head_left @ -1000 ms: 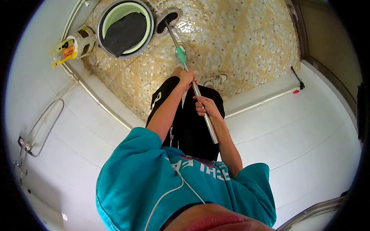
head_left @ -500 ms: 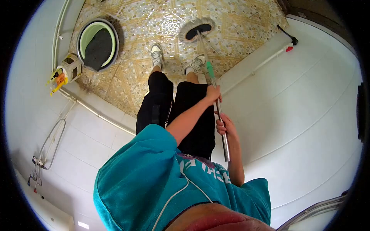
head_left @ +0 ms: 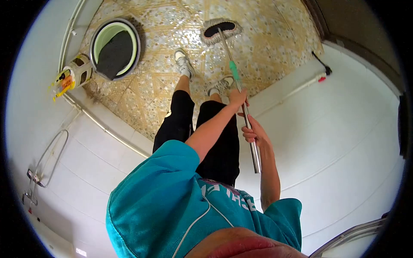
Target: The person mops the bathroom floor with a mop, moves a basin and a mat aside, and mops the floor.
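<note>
A mop lies with its grey fringed head and dark plate on the wet-looking floor in front of my feet. Its silver pole has a green joint and slants down to the right, past my legs. My left hand is closed around the pole a little below the green joint. Lower down, near the pole's top end, my right hand grips it too, with its index finger partly stretched along the side.
Patterned tiles cover the floor. To the left stand a round basin with a dark cloth over its edge and a basket with bottles. Pipes run along the white walls. A shower hose hangs left; a dark doorway edge is at upper right.
The mop head has turned and moved slightly forward. The pole's top end has shifted up and right with both hands still on it. My left foot has moved right and turned.
</note>
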{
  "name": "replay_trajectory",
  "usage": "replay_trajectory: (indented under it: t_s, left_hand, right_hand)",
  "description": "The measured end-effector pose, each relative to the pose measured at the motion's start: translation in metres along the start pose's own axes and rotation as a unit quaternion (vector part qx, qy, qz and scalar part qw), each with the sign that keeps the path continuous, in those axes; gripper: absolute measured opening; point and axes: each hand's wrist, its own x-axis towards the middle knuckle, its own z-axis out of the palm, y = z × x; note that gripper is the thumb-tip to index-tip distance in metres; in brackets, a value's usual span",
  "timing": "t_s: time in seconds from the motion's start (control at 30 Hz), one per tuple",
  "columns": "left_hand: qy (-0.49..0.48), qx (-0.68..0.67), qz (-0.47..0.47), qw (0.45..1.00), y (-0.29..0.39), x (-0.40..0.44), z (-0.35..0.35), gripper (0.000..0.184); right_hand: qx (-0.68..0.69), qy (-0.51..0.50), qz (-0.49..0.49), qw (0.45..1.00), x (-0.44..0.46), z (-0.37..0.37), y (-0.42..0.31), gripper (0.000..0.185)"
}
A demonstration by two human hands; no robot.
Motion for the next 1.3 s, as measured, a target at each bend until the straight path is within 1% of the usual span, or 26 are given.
replay_trajectory:
  t_s: [0.03, 0.07, 0.13, 0.2, 0.27, 0.33, 0.4, 0.43, 0.5, 0.53, 0.57, 0.6, 0.63, 0.67, 0.7, 0.73, 0.8, 0.83, 0.87, 0.93, 0.97, 1.07, 1.13, 1.17, 1.23, 1.3]
  left_hand:
    - [0.021, -0.043, -0.004, 0.999, 0.024, 0.008, -0.017, 0.025]
    - [0.029, -0.054, 0.006, 0.998, 0.049, 0.015, -0.039, 0.025]
    - [0.045, -0.14, 0.049, 0.988, 0.093, 0.03, -0.086, 0.021]
    - [0.069, -0.153, 0.064, 0.984, 0.133, 0.052, -0.136, 0.021]
    - [0.095, -0.173, 0.08, 0.977, 0.171, 0.062, -0.18, 0.02]
    - [0.114, -0.233, 0.079, 0.963, 0.209, 0.063, -0.222, 0.02]
    - [0.124, -0.234, 0.093, 0.96, 0.222, 0.06, -0.25, 0.021]
    - [0.125, -0.223, 0.105, 0.961, 0.232, 0.057, -0.26, 0.021]
    - [0.123, -0.244, 0.122, 0.954, 0.24, 0.033, -0.264, 0.024]
    - [0.123, -0.253, 0.131, 0.951, 0.243, 0.029, -0.263, 0.025]
    - [0.123, -0.262, 0.14, 0.947, 0.245, 0.026, -0.262, 0.026]
    - [0.138, -0.209, 0.112, 0.962, 0.238, 0.039, -0.258, 0.026]
    - [0.147, -0.186, 0.097, 0.967, 0.242, 0.044, -0.257, 0.026]
    - [0.155, -0.162, 0.083, 0.971, 0.246, 0.051, -0.256, 0.026]
    - [0.153, -0.208, 0.087, 0.962, 0.253, 0.053, -0.255, 0.027]
    - [0.15, -0.256, 0.09, 0.951, 0.261, 0.057, -0.253, 0.028]
    - [0.16, -0.264, 0.084, 0.947, 0.288, 0.075, -0.252, 0.028]
    - [0.166, -0.256, 0.069, 0.95, 0.298, 0.083, -0.256, 0.029]
    - [0.169, -0.256, 0.067, 0.949, 0.306, 0.09, -0.262, 0.029]
    - [0.213, -0.244, 0.107, 0.94, 0.335, 0.112, -0.275, 0.03]
    - [0.216, -0.251, 0.108, 0.937, 0.351, 0.123, -0.283, 0.03]
    - [0.232, -0.287, 0.099, 0.924, 0.382, 0.12, -0.301, 0.028]
    - [0.211, -0.315, 0.138, 0.915, 0.387, 0.107, -0.286, 0.033]
    - [0.212, -0.317, 0.136, 0.914, 0.382, 0.097, -0.276, 0.033]
    - [0.175, -0.283, 0.137, 0.933, 0.371, 0.078, -0.253, 0.03]
    - [0.137, -0.352, 0.124, 0.917, 0.364, 0.061, -0.235, 0.03]
  right_hand:
    - [-0.01, -0.001, 0.005, 1.0, 0.017, 0.019, -0.014, 0.045]
    - [-0.022, -0.002, 0.01, 1.0, 0.036, 0.042, -0.028, 0.043]
    - [-0.028, 0.012, 0.012, 0.999, 0.07, 0.096, -0.053, 0.04]
    - [-0.056, -0.035, -0.003, 0.998, 0.098, 0.155, -0.074, 0.034]
    - [-0.065, -0.022, 0.001, 0.998, 0.135, 0.202, -0.087, 0.036]
    - [-0.082, -0.014, 0.008, 0.997, 0.16, 0.243, -0.093, 0.038]
    - [-0.01, -0.036, -0.054, 0.998, 0.168, 0.271, -0.09, 0.035]
    - [-0.022, -0.035, -0.05, 0.998, 0.17, 0.277, -0.087, 0.035]
    - [0.148, -0.133, -0.011, 0.98, 0.165, 0.271, -0.079, 0.032]
    - [0.139, -0.133, -0.01, 0.981, 0.163, 0.266, -0.078, 0.032]
    - [0.174, -0.176, 0.0, 0.969, 0.162, 0.26, -0.078, 0.032]
    - [0.21, -0.216, 0.012, 0.953, 0.159, 0.259, -0.083, 0.031]
    - [0.204, -0.215, 0.017, 0.955, 0.157, 0.266, -0.093, 0.031]
    - [0.16, -0.182, 0.016, 0.97, 0.157, 0.271, -0.103, 0.031]
    - [0.115, -0.148, 0.015, 0.982, 0.154, 0.277, -0.114, 0.03]
    - [0.107, -0.144, 0.02, 0.984, 0.154, 0.283, -0.128, 0.03]
    - [0.033, -0.145, 0.056, 0.987, 0.163, 0.302, -0.167, 0.03]
    - [-0.003, -0.098, 0.076, 0.992, 0.166, 0.313, -0.185, 0.026]
    - [-0.001, -0.098, 0.079, 0.992, 0.172, 0.32, -0.196, 0.026]
    - [-0.031, -0.114, 0.07, 0.99, 0.19, 0.337, -0.224, 0.028]
    - [-0.068, -0.08, 0.056, 0.993, 0.202, 0.347, -0.234, 0.029]
    - [-0.081, -0.102, 0.049, 0.99, 0.214, 0.368, -0.255, 0.029]
    - [-0.06, -0.119, 0.066, 0.989, 0.2, 0.357, -0.262, 0.031]
    - [-0.042, -0.109, 0.094, 0.989, 0.186, 0.347, -0.263, 0.031]
    - [-0.039, -0.078, 0.109, 0.99, 0.152, 0.349, -0.26, 0.031]
    - [-0.054, -0.052, 0.097, 0.992, 0.124, 0.355, -0.257, 0.031]
